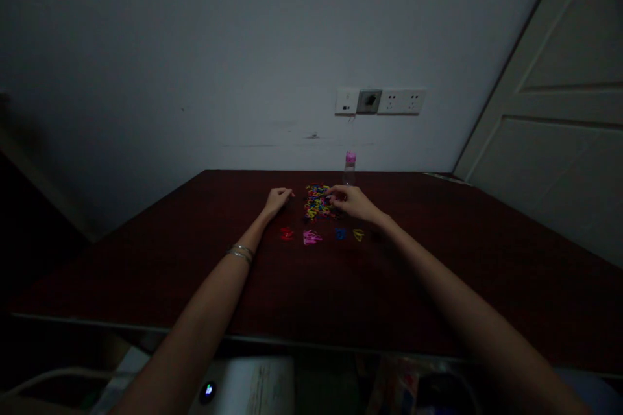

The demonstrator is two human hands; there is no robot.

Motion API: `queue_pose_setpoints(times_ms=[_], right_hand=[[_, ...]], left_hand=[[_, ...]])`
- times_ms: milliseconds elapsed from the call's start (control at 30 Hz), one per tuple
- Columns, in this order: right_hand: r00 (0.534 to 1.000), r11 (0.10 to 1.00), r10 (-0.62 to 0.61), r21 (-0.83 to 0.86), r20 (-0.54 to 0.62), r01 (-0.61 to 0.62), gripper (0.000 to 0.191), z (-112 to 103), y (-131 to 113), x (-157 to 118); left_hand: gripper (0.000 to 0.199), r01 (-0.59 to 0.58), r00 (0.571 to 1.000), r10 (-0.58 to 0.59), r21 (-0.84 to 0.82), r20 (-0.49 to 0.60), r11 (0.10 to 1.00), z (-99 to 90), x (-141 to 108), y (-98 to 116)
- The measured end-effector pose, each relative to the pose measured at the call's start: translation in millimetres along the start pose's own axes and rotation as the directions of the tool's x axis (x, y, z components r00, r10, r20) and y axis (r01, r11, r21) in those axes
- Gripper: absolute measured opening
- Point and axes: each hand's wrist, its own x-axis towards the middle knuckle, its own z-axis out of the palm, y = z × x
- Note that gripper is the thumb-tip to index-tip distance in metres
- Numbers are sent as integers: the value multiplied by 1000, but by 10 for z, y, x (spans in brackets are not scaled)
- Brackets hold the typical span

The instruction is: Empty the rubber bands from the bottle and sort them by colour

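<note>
A pile of small loop-shaped pieces in mixed colours [317,205], perhaps plastic clips or bands, lies on the dark red table [195,272]. My right hand [354,202] reaches over the pile's right side, forefinger and thumb slightly apart, with nothing visible between them. Left of the pile, my left hand [279,200] rests on the table with its fingers curled in; I see nothing in it. Nearer to me, in a row, lie red pieces [287,234], pink pieces [311,238], blue pieces [340,233] and yellow pieces [359,235], grouped by colour.
Behind my right hand stands a clear bottle with a pink cap [350,159]. A wall with sockets [400,102] backs the table, and a pale door [559,130] is at the right. Below the front edge sits a white box-like object [243,386] with a lit round display.
</note>
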Motion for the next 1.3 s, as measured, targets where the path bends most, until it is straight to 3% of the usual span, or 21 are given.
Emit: queue_pose_setpoints(times_ms=[133,300,433,533,633,833,1000,1300], right_hand=[[973,982,179,-39,-147,-186,27,-284,551,-221],[859,892,410,-59,-305,-447,27,-433,1156,-550],[766,850,492,40,-414,-525,32,-493,1419,-659],[734,843,503,73,-457,-533,33,-514,1489,-667],[734,851,498,94,-461,-517,33,-509,1510,-668],[742,857,495,115,-453,-502,33,-488,1539,-690],[756,857,487,74,-437,-510,31,-483,1528,-692],[760,852,491,55,-426,-520,29,-483,1454,-689]], left_hand=[[30,-28,998,25,47,52,998,12,9,-24],[30,-101,995,100,100,20,990,44,-18,49],[29,-127,957,83,143,280,982,1,-36,236],[21,-86,847,-26,185,531,979,-71,-46,376],[12,-66,758,-116,253,642,965,-118,-66,442],[13,38,746,-225,298,627,954,-110,-97,384],[14,-5,694,-231,326,682,945,-101,-92,366],[14,-13,695,-211,306,688,952,-81,-96,365]])
